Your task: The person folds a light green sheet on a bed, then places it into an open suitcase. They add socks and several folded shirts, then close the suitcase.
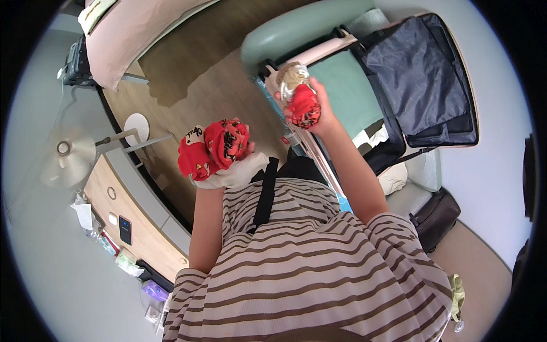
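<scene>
Brown-striped white cloth, the person's shirt, lies nearest, with a black strap hanging down its front. Beyond it, both forearms reach forward. The left hand cradles two rolled red bundles side by side: a patterned red bundle and, to its left, a red-and-cream bundle. White cloth lies bunched beneath them across the wrist. Its fingertips curl round the patterned roll's right side; the palm is hidden. The right hand, held farther forward, grips a small red-and-black bundle together with a beige-and-white bundle, the two touching.

Just beyond and below that hand lies an open suitcase, a folded green cloth in its left half and dark lining on the right. A dark brown bag sits to the right, nearer the person. Over on the left, a wooden tabletop bears a black phone, with a fan near its far end. Farther off are a pale green padded seat and a pink-covered bed.
</scene>
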Action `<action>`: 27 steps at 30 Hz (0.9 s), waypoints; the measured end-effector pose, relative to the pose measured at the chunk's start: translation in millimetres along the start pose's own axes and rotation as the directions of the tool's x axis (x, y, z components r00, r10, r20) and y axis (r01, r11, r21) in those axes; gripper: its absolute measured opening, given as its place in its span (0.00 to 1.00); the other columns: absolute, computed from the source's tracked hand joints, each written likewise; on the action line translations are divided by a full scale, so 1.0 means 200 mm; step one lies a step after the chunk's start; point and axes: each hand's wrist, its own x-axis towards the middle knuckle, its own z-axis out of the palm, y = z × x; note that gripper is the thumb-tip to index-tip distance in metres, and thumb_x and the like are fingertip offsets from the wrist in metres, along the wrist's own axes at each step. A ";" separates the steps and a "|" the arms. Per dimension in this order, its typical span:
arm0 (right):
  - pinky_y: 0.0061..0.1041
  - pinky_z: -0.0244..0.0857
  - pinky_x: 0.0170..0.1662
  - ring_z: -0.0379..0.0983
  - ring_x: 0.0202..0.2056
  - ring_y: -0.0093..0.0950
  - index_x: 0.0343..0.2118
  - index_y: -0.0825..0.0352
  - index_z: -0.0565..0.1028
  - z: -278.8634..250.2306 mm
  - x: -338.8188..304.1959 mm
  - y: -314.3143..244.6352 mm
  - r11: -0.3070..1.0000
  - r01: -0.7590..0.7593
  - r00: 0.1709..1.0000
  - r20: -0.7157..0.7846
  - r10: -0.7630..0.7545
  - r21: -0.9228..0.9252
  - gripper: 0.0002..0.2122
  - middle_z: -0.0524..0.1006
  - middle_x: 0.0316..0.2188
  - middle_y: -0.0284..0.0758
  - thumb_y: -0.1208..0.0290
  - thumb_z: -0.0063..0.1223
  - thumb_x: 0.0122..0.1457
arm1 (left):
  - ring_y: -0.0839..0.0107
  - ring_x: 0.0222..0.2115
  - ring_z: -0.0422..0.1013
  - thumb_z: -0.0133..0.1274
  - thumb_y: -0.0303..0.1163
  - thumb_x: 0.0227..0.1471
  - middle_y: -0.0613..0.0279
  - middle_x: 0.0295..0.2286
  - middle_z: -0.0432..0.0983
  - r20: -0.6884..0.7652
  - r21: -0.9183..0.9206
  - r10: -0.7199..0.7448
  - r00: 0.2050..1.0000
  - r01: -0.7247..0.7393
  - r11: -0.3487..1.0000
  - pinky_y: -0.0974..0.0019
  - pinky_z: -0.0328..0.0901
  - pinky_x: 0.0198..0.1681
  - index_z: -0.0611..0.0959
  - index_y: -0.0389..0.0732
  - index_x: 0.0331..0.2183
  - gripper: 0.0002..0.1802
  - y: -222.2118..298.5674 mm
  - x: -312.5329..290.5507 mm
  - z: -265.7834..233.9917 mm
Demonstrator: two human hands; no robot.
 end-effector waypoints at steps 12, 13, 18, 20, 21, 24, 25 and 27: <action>0.30 0.72 0.33 0.74 0.28 0.31 0.33 0.64 0.73 -1.03 -0.16 0.27 0.925 0.273 0.742 -0.670 -0.028 0.263 0.13 0.76 0.25 0.34 0.60 0.40 0.62 | 0.64 0.35 0.70 0.53 0.53 0.45 0.64 0.34 0.74 0.483 0.059 0.090 0.871 0.070 -0.996 0.58 0.64 0.36 0.77 0.49 0.36 0.21 0.48 -0.07 -0.23; 0.29 0.72 0.32 0.74 0.27 0.31 0.33 0.64 0.73 -1.06 -0.15 0.25 0.963 0.148 0.760 -0.649 0.035 0.225 0.13 0.76 0.25 0.34 0.60 0.41 0.62 | 0.65 0.33 0.71 0.54 0.53 0.44 0.66 0.33 0.75 0.483 -0.020 0.060 0.874 0.079 -0.997 0.58 0.65 0.35 0.78 0.51 0.35 0.20 0.48 -0.08 -0.28; 0.28 0.73 0.28 0.75 0.24 0.27 0.33 0.63 0.74 -1.20 0.06 0.20 0.969 -0.201 0.815 -0.524 0.248 0.146 0.12 0.78 0.26 0.33 0.59 0.45 0.61 | 0.62 0.41 0.70 0.53 0.54 0.44 0.63 0.38 0.74 0.234 -0.252 0.089 0.968 0.149 -0.956 0.55 0.64 0.44 0.77 0.48 0.40 0.25 0.29 -0.07 -0.10; 0.26 0.73 0.29 0.76 0.25 0.24 0.34 0.62 0.75 -1.24 0.23 0.19 0.972 -0.210 0.847 -0.476 0.237 0.109 0.11 0.78 0.27 0.33 0.61 0.45 0.62 | 0.62 0.43 0.69 0.52 0.53 0.45 0.61 0.41 0.73 0.173 -0.293 0.032 0.984 0.082 -0.952 0.55 0.63 0.46 0.76 0.49 0.43 0.26 0.28 -0.07 -0.21; 0.25 0.72 0.29 0.76 0.26 0.22 0.35 0.61 0.75 -1.22 0.34 0.17 0.973 -0.222 0.845 -0.486 0.225 0.066 0.10 0.79 0.28 0.33 0.63 0.44 0.62 | 0.62 0.45 0.69 0.50 0.53 0.47 0.61 0.43 0.72 0.137 -0.307 -0.013 0.990 0.030 -0.951 0.55 0.63 0.47 0.75 0.49 0.45 0.27 0.28 -0.06 -0.28; 0.28 0.72 0.37 0.76 0.33 0.26 0.39 0.63 0.76 -1.29 0.60 0.21 0.813 -0.231 0.803 -0.576 -0.151 -0.535 0.10 0.78 0.34 0.35 0.68 0.47 0.57 | 0.63 0.44 0.68 0.48 0.52 0.50 0.59 0.45 0.69 0.070 -0.258 -0.152 0.986 -0.129 -0.957 0.56 0.63 0.46 0.71 0.49 0.48 0.27 0.27 0.01 -0.40; 0.30 0.71 0.40 0.77 0.36 0.28 0.41 0.63 0.76 -1.38 0.69 0.27 0.561 -0.267 0.765 -0.526 -0.372 -0.784 0.12 0.78 0.37 0.37 0.68 0.47 0.55 | 0.63 0.40 0.68 0.50 0.53 0.47 0.59 0.41 0.69 0.110 -0.204 -0.134 0.985 -0.110 -0.973 0.57 0.63 0.42 0.72 0.48 0.45 0.27 0.20 0.07 -0.34; 0.31 0.69 0.45 0.75 0.41 0.32 0.42 0.65 0.76 -1.21 0.81 0.22 0.220 -0.441 0.760 -0.493 -0.424 -0.870 0.14 0.77 0.41 0.41 0.68 0.47 0.53 | 0.62 0.33 0.69 0.56 0.54 0.41 0.59 0.33 0.69 0.174 -0.092 -0.026 0.984 -0.010 -0.996 0.59 0.63 0.34 0.74 0.45 0.38 0.27 0.02 0.12 -0.21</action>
